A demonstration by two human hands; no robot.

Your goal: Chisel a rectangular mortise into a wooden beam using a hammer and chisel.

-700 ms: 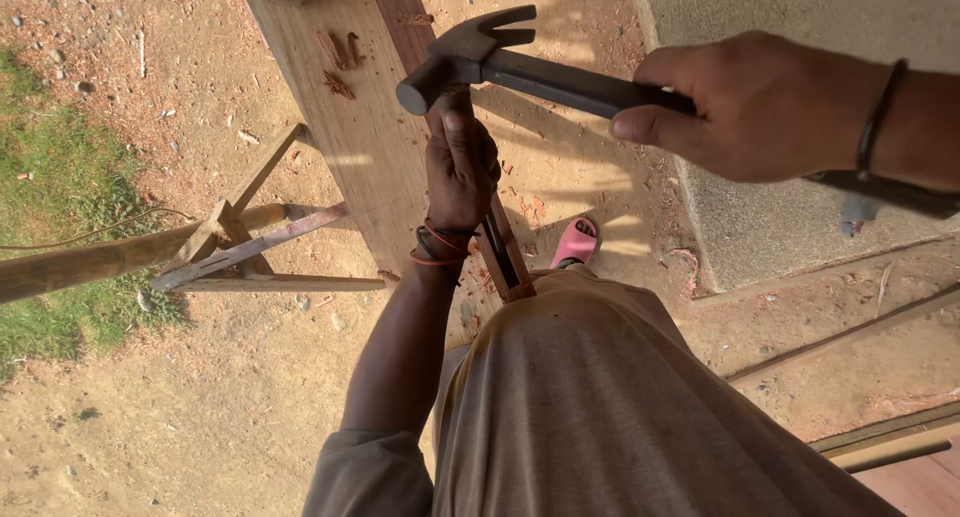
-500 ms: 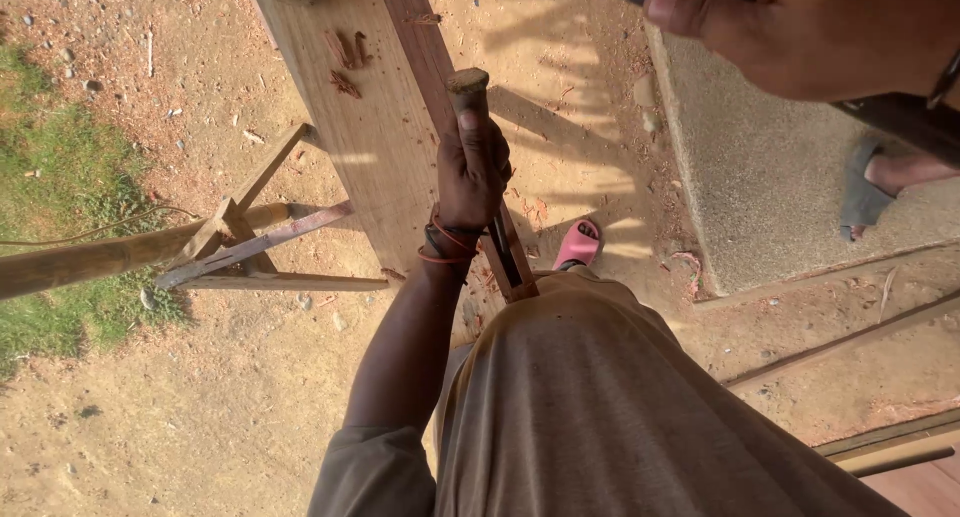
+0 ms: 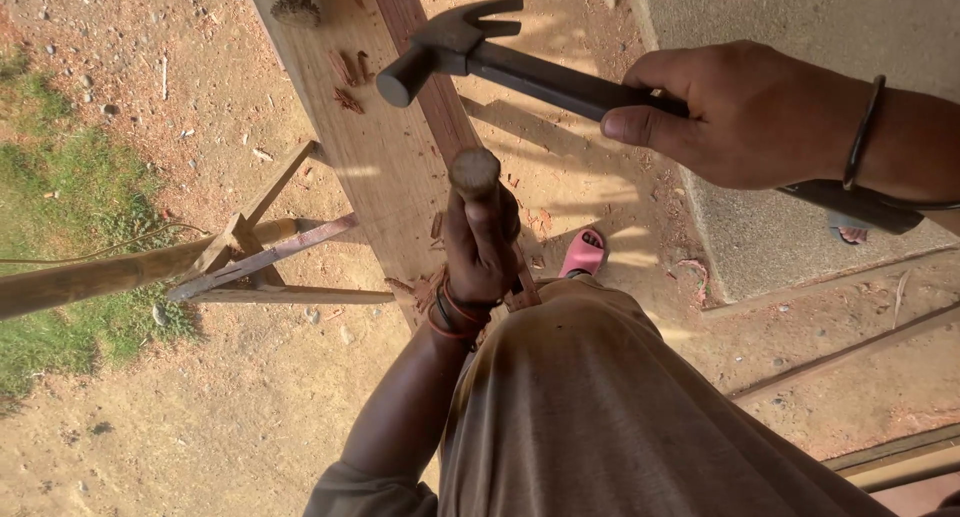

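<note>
Single head-worn view, looking steeply down from close above the wooden plank, bare dirt ground well below.

A pink sandal lies near a concrete slab.

Bare left hand with red and dark string bands round the wrist, bare right hand with a thin dark bangle round the wrist, a tan sleeve near the left elbow, tan cloth over the leg, a pink sandal on the foot
</note>
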